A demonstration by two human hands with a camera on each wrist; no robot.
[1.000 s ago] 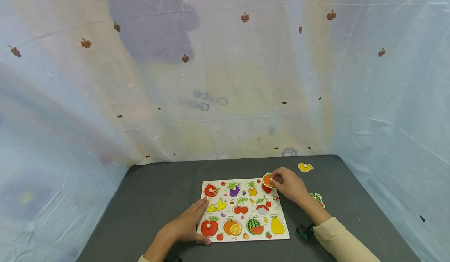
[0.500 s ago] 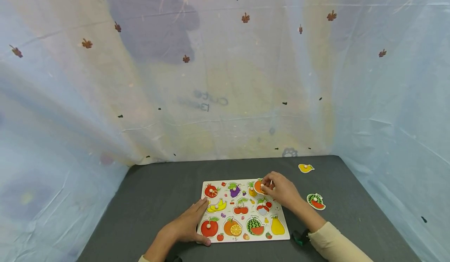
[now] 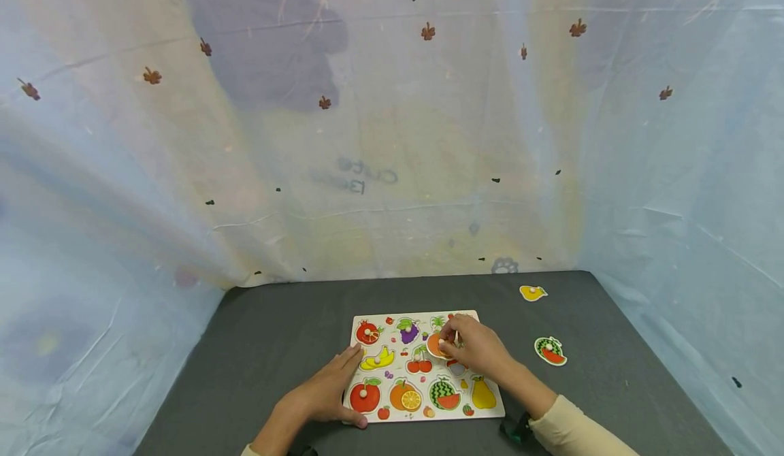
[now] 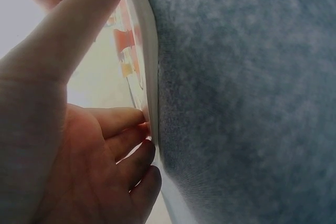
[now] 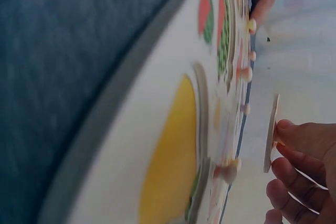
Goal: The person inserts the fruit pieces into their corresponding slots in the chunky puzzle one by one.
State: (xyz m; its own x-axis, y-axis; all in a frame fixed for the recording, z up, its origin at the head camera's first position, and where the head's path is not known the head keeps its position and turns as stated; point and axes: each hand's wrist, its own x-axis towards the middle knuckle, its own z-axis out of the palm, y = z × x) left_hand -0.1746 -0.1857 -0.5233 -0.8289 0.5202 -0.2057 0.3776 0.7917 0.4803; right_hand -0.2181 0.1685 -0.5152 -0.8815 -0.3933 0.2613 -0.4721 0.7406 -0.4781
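A white fruit puzzle board (image 3: 399,363) lies on the dark table. Along its left side rests my left hand (image 3: 327,384), thumb at the near corner and fingers against the edge; the left wrist view shows those fingers (image 4: 123,129) extended to the rim. My right hand (image 3: 480,348) pinches the knob of an orange puzzle piece (image 3: 435,345) above the upper middle of the board. Seen edge-on in the right wrist view, that piece (image 5: 271,135) is clear of the board. The orange (image 3: 405,396), watermelon (image 3: 444,393) and pear (image 3: 483,393) places in the near row show no knobs.
Right of the board lie a watermelon piece (image 3: 550,351) and, farther back, a pear piece (image 3: 532,293). Several knobbed fruit pieces sit in the board, among them a red apple (image 3: 365,397). A patterned curtain (image 3: 392,238) rises behind the table.
My right hand has carried the orange piece left and nearer, from the board's far right corner towards its middle. The watermelon piece has come fully into sight. My left hand has stayed put.
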